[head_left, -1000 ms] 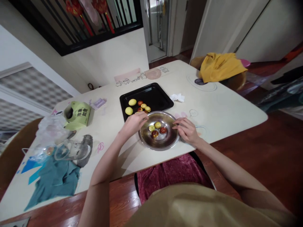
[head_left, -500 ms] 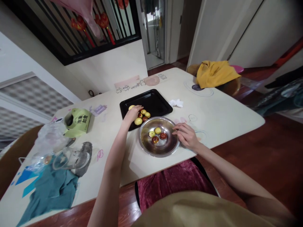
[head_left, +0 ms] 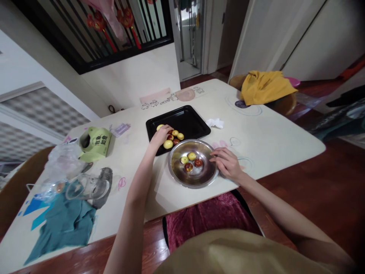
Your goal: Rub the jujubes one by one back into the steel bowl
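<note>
My left hand [head_left: 162,135] reaches over the near left part of a black baking tray [head_left: 189,121]. Its fingers are curled together against a reddish jujube, partly hidden beneath them. Several yellow-green and reddish jujubes [head_left: 168,144] lie in the tray around the hand. In front of the tray stands a round metal bowl [head_left: 196,182], holding two yellow-green jujubes [head_left: 191,156] and two reddish-brown ones [head_left: 198,163]. At the bowl's right rim is my right hand [head_left: 228,163], its fingers bent over the edge and gripping it.
A crumpled white tissue [head_left: 215,123] lies right of the tray. To the left are a green box [head_left: 97,142], clear plastic packaging [head_left: 62,161], a transparent container [head_left: 82,187] and a teal cloth [head_left: 67,222]. A yellow cloth [head_left: 264,87] drapes over a chair at the far right.
The view has shifted slightly, so the whole scene sits a little further right. Both hands keep their places at the tray and the bowl, and the bowl's contents look the same.
</note>
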The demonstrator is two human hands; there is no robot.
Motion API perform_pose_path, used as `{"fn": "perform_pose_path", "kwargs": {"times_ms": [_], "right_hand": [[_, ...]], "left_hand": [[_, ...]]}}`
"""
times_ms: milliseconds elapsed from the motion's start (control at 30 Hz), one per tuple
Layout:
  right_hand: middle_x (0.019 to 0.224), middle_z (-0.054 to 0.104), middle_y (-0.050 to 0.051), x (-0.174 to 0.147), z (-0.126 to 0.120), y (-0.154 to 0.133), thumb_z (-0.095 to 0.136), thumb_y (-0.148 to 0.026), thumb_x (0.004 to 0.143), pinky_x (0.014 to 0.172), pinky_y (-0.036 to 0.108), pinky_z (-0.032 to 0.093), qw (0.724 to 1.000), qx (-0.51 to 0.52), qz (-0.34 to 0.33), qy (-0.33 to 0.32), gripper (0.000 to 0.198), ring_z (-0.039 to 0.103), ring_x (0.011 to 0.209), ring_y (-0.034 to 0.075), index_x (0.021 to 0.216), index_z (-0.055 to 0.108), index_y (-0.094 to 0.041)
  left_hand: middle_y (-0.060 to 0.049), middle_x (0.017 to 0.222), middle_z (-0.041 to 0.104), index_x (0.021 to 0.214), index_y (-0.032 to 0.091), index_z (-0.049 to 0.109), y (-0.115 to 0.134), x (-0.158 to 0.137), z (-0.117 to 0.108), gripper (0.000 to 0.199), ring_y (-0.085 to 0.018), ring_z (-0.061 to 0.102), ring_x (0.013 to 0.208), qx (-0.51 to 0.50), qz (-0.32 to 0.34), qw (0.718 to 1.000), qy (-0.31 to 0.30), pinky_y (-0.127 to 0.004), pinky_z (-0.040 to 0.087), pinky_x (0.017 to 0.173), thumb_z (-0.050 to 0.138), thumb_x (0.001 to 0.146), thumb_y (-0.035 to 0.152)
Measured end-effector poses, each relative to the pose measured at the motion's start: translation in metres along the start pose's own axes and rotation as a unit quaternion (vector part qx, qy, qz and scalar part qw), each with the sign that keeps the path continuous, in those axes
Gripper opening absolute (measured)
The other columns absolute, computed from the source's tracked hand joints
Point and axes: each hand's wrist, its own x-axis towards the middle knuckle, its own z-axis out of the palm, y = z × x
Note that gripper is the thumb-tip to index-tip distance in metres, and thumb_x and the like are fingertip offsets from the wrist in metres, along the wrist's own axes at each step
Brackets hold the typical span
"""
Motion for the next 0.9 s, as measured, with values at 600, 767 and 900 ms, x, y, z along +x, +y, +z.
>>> {"fn": "perform_pose_path", "kwargs": {"times_ms": [600, 767, 900], "right_hand": [[0.101, 0.077, 0.011, 0.000, 0.001, 0.000, 0.047, -0.019, 0.106, 0.085, 0.045, 0.061, 1.000, 0.000, -0.005, 0.001, 0.030, 0.070, 0.101, 0.027, 0.097, 0.076, -0.020], [0.101, 0.077, 0.012, 0.000, 0.001, 0.000, 0.047, -0.021, 0.107, 0.085, 0.045, 0.060, 1.000, -0.001, -0.003, -0.001, 0.031, 0.069, 0.101, 0.027, 0.097, 0.077, -0.020], [0.101, 0.076, 0.012, 0.000, 0.001, -0.001, 0.046, -0.021, 0.108, 0.085, 0.045, 0.059, 1.000, 0.001, 0.000, -0.001, 0.033, 0.069, 0.101, 0.027, 0.097, 0.077, -0.020]], "left_hand": [[-0.011, 0.130, 0.070, 0.128, 0.022, 0.068, 0.113, -0.057, -0.052, 0.024, -0.026, 0.069, 0.122, -0.084, 0.225, 0.969, 0.050, -0.043, 0.058, 0.107, 0.063, 0.105, 0.022], [-0.010, 0.132, 0.071, 0.129, 0.021, 0.067, 0.144, -0.079, -0.029, 0.026, -0.025, 0.069, 0.125, -0.068, 0.287, 0.954, -0.050, -0.041, 0.058, 0.109, 0.062, 0.104, 0.015], [-0.008, 0.132, 0.072, 0.127, 0.020, 0.068, 0.151, -0.081, -0.014, 0.027, -0.025, 0.070, 0.122, -0.026, 0.299, 0.947, -0.112, -0.041, 0.057, 0.110, 0.069, 0.100, 0.015]]}}
